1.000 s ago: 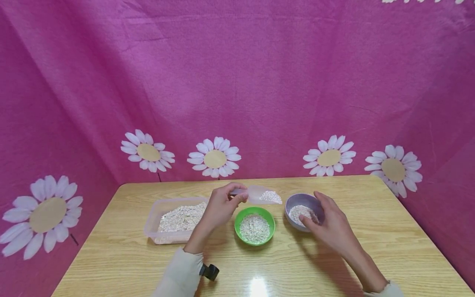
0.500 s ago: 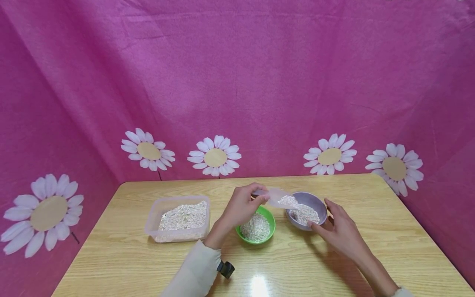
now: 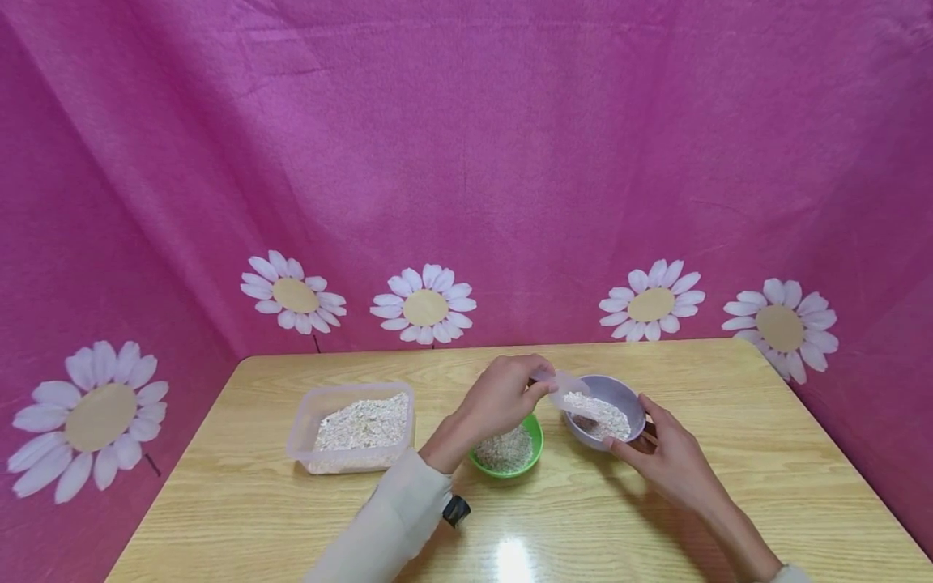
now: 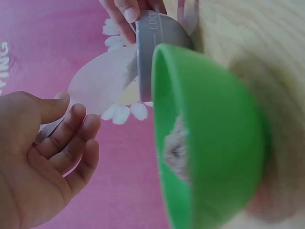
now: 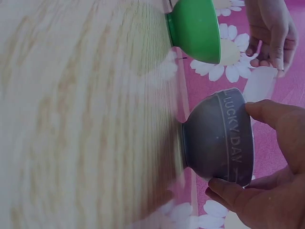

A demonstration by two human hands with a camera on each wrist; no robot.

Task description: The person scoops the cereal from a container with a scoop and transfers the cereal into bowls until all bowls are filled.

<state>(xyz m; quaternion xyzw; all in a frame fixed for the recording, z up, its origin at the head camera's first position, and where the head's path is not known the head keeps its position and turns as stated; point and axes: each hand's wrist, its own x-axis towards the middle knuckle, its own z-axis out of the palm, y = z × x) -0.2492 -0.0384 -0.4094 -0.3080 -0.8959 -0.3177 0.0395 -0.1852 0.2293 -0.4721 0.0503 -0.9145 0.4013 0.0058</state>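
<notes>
My left hand (image 3: 503, 397) pinches the handle of a translucent scoop (image 3: 570, 384), its wide end tilted over the greyish-purple bowl (image 3: 619, 394). Pale oat-like flakes (image 3: 608, 419) lie in that bowl and at the scoop's lip. With thumb and fingers at its right side, my right hand (image 3: 674, 461) holds the bowl. The right wrist view shows the thumb at the rim and the fingers against the wall, below raised lettering (image 5: 232, 129). Under my left forearm stands a green bowl (image 3: 537, 453) of flakes, partly covered by the hand in the head view.
To the left, a translucent rectangular tub (image 3: 297, 437) holds more flakes. All of it stands on a light wooden table (image 3: 583, 526). A pink cloth (image 3: 510, 162) with white daisies hangs behind and at the sides. A dark wrist device (image 3: 456, 510) sits at the left sleeve.
My left hand has carried the scoop rightward from behind the green bowl to over the purple bowl and tilted it. The right hand has shifted slightly right, and more flakes show in the purple bowl.
</notes>
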